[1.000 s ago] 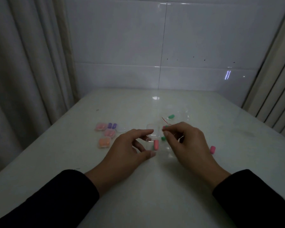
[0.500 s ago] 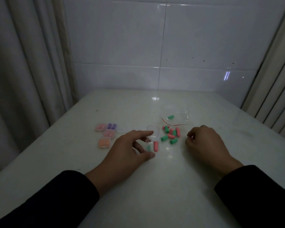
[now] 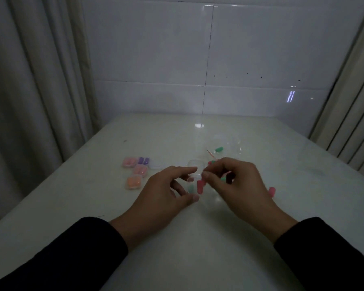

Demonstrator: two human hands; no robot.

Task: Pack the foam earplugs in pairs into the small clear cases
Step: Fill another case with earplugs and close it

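Observation:
My left hand [image 3: 166,191] holds a small clear case [image 3: 194,179] between forefinger and thumb near the table's middle, its lid [image 3: 196,164] standing open. A green earplug [image 3: 191,187] and a red earplug [image 3: 200,186] lie inside. My right hand [image 3: 237,183] is close on the right, thumb and forefinger pinched together at the red plug's upper end. Under that hand shows another green earplug [image 3: 224,179]. A pink earplug [image 3: 272,191] lies on the table to its right.
Several filled cases sit to the left: pink [image 3: 129,162], purple [image 3: 143,161], pink [image 3: 140,170], orange [image 3: 133,182]. A clear bag [image 3: 229,143] holding a green earplug [image 3: 219,149] lies behind my hands. Curtains hang at both sides and a tiled wall stands behind.
My right hand, which had drawn off to the right half a second ago, has come back to the case and covers the loose pile. The left hand has kept its hold on the case.

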